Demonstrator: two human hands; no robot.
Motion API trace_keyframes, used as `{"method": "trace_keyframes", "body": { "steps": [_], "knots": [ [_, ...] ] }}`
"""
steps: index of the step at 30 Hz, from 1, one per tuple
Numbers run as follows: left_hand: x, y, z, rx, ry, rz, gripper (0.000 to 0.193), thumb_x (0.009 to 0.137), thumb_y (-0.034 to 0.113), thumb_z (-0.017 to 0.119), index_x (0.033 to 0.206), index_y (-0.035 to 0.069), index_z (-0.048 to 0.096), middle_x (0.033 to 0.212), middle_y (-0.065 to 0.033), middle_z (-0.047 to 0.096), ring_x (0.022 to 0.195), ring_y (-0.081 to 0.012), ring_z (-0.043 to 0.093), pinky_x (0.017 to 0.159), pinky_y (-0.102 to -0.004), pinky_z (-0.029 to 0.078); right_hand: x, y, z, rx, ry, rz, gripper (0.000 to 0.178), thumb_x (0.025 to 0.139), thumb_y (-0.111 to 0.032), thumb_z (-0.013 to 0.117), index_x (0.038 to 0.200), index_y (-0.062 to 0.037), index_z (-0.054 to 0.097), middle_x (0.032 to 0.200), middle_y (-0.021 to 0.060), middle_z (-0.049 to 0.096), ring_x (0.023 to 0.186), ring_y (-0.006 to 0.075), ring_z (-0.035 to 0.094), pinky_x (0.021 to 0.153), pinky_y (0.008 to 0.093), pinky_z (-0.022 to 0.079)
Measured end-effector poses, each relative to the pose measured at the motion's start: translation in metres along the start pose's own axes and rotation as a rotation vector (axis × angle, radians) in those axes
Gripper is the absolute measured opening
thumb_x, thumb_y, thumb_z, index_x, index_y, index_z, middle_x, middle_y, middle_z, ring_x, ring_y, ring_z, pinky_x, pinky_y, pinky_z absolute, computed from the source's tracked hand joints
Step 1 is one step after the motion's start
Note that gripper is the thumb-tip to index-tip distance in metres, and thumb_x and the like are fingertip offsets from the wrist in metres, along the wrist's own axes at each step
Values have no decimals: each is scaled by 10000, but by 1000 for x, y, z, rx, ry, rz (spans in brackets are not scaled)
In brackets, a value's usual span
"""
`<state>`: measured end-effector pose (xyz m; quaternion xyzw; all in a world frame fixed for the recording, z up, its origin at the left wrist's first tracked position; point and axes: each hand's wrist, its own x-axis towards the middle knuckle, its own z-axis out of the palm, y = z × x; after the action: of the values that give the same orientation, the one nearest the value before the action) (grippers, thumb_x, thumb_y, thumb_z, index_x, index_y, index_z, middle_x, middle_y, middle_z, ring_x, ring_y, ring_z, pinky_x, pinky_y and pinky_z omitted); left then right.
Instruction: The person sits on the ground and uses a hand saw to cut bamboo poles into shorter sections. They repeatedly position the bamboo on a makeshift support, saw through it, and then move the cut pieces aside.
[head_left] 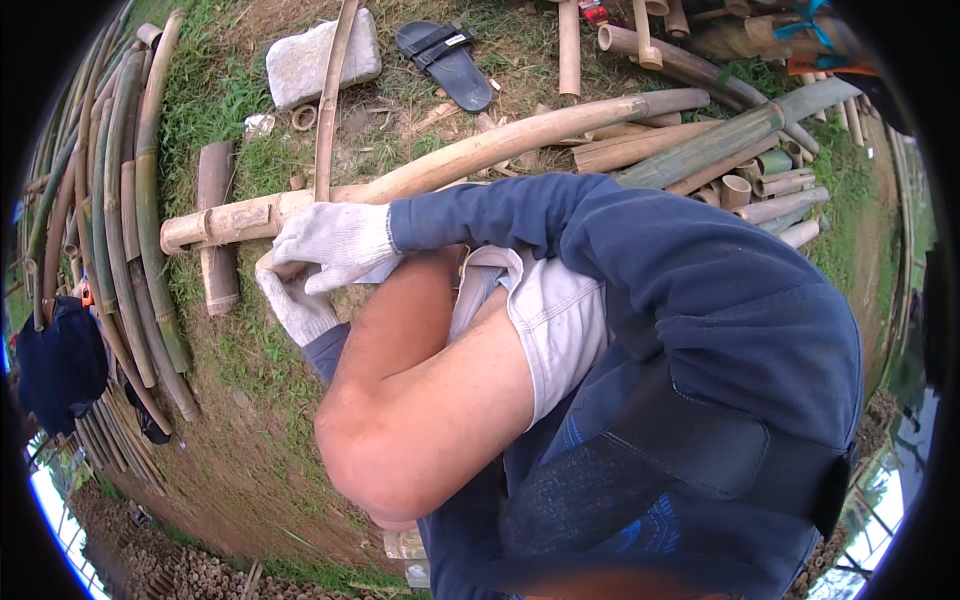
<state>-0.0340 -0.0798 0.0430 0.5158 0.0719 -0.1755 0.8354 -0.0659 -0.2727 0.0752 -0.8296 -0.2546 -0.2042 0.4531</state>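
Both my hands wear white knit gloves and are close together beside my bent bare knee. My right hand (335, 245) is closed, its fingers curled down over the left one; what it grips is hidden. Under it, my left hand (297, 305) wraps round a tan bamboo piece (288, 269). A long bamboo strip (332, 100) runs from the far edge over a thick bamboo pole (450, 160) and disappears at my right hand. Whether strip and piece are one, I cannot tell. A flat grey-blue thing (380, 272) peeks out below my right wrist.
The pole's left end rests on a short bamboo log (218, 230). Beyond it lie a pale stone block (323, 60) and a black sandal (447, 65). Long bamboo poles (145, 200) are stacked at left, with dark cloth (62, 360) on them. Cut bamboo (700, 150) is piled at right.
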Motion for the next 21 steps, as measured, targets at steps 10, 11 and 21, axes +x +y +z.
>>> {"method": "trace_keyframes", "body": {
  "steps": [10,11,21],
  "knots": [
    [36,-2,32,-37,81,232,656,1100,643,501,1289,19,578,1257,-169,648,1108,-302,673,956,-476,569,-280,13,-188,1180,576,1615,783,1030,-628,690,1507,-31,521,1329,102,617,1330,259,599,941,324,598],
    [37,-1,31,-50,84,246,656,1100,646,498,1281,21,577,1247,-166,648,1098,-301,673,950,-476,569,-298,21,-192,1374,834,1495,795,1022,-600,717,1527,-32,485,1409,126,561,1372,285,564,1012,377,581],
    [31,47,-67,-193,282,445,655,1095,675,471,1209,39,574,1153,-140,649,1004,-290,672,890,-476,570,-257,82,-152,2050,1198,1093,692,966,-262,858,1478,-24,458,1463,186,524,1409,359,511,1285,551,388]
  ]
}}
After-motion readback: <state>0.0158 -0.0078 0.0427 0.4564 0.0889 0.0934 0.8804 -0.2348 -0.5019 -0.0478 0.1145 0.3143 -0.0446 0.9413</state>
